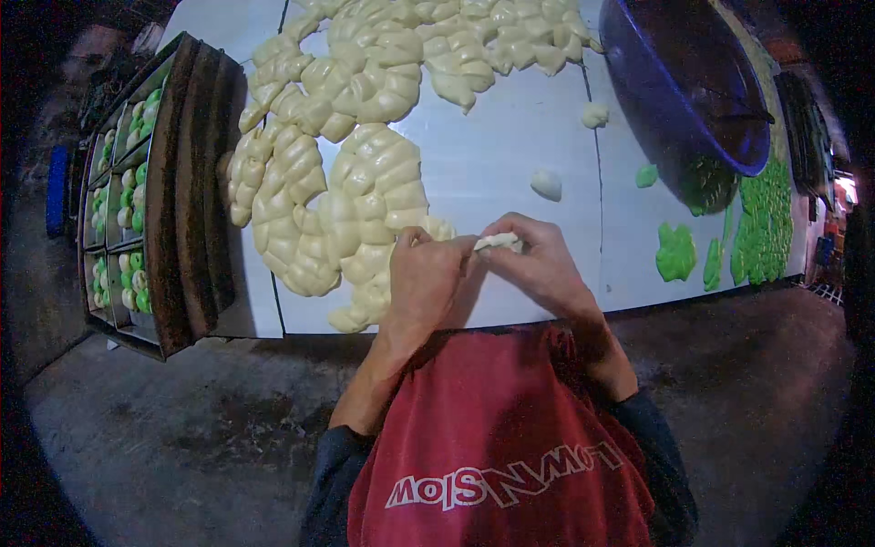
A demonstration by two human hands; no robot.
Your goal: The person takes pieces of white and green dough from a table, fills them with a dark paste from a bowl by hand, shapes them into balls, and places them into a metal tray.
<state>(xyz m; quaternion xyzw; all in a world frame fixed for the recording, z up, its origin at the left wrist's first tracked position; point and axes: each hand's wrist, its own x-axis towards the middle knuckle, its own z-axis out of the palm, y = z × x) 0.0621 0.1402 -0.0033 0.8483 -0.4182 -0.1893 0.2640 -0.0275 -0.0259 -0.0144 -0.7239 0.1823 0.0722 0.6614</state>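
Right hand point(540, 258) is pinching a dough piece point(499, 242), pale and small, between thumb and fingers near the wearer's edge of a white table point(506, 137). Left hand point(427, 264) is curling inward at the piece's 9 o'clock, fingertips coming up to its end — whether they are gripping it, the view is not showing. Spreading from 9 round to 12 o'clock of the hands, a broad sheet of cream dough point(374, 187) is covering much of the tabletop in glossy, bulging folds. One white lump point(547, 185) is lying just off at 1 o'clock, with a smaller lump point(594, 115) resting beyond it. Farther out, toward 2 o'clock, a purple tub point(693, 91) is standing on the table; at 3 o'clock, green dough point(676, 253) is lying flat, and a bumpy green strip point(764, 228) is running along the far right side. At 10 o'clock, brown trays point(173, 205) are standing at the table's end — the outermost holding green and white balls point(137, 278) in divided compartments.
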